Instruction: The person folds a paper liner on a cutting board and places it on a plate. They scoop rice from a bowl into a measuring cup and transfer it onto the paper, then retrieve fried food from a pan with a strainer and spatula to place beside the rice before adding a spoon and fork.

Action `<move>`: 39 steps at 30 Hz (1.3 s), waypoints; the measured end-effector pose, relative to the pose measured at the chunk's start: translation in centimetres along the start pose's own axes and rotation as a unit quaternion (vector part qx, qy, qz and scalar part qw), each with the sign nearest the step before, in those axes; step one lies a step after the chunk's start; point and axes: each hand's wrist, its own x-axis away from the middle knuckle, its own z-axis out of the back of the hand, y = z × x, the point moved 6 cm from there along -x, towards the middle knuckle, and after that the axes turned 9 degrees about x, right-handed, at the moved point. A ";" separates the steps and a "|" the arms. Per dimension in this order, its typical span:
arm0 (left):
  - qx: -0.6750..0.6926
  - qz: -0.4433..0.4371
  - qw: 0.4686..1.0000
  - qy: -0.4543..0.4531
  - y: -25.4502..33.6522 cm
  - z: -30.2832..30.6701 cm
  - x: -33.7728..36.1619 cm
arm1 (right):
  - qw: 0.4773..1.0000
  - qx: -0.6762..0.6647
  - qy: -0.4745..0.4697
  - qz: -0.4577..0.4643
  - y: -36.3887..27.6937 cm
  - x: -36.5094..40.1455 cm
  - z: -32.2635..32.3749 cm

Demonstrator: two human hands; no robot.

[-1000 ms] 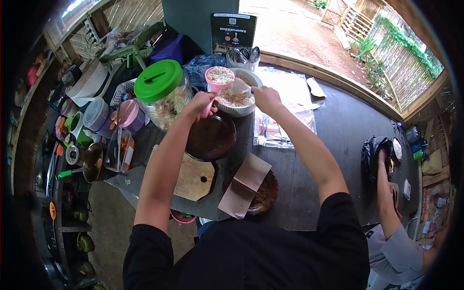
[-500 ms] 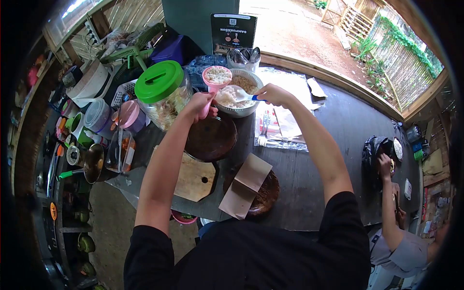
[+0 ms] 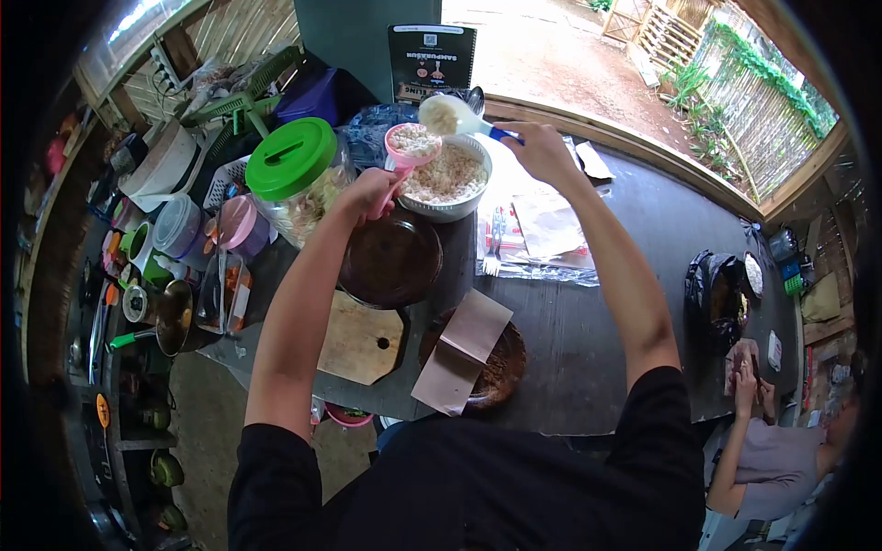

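- Grip of left hand (image 3: pixel 372 190) closed round pink scoop (image 3: pixel 408 163), heaped with rice-like grains (image 3: pixel 415 140), near bowl (image 3: pixel 448 213); wrist tilt could spill them.
- Right hand (image 3: pixel 544 151) pinches blue-handled spoon (image 3: pixel 467 120), raised beside scoop; bumping the rim could scatter grains.
- Green-lidded jar (image 3: pixel 292 161) near left forearm; sideways swing could knock it.

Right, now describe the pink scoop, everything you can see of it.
The pink scoop looks like plastic: a small round cup with a handle angling down towards the wearer. The left grip is closed around that handle, hiding part of it. The cup faces up, heaped with pale grains like cooked rice. It overlaps the left rim of the white bowl in view; a white spoon is beside it, above. Whether either touches it, I can't tell.
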 end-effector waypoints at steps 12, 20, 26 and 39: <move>0.000 -0.027 0.999 -0.018 0.8 -1.9 -0.8 | 0.997 -0.041 -0.022 0.056 -0.4 -0.3 -3.6; -0.025 -0.034 0.999 -0.024 -0.4 -1.7 -1.5 | 0.997 -0.006 -0.069 0.039 -0.6 -1.3 -2.3; -0.011 -0.050 0.999 -0.013 1.0 -2.0 -0.1 | 0.997 0.042 -0.013 0.064 -0.4 -2.4 -4.7; 0.001 -0.034 0.999 -0.022 0.7 -1.3 0.7 | 0.994 0.044 -0.102 0.003 1.0 0.3 -4.2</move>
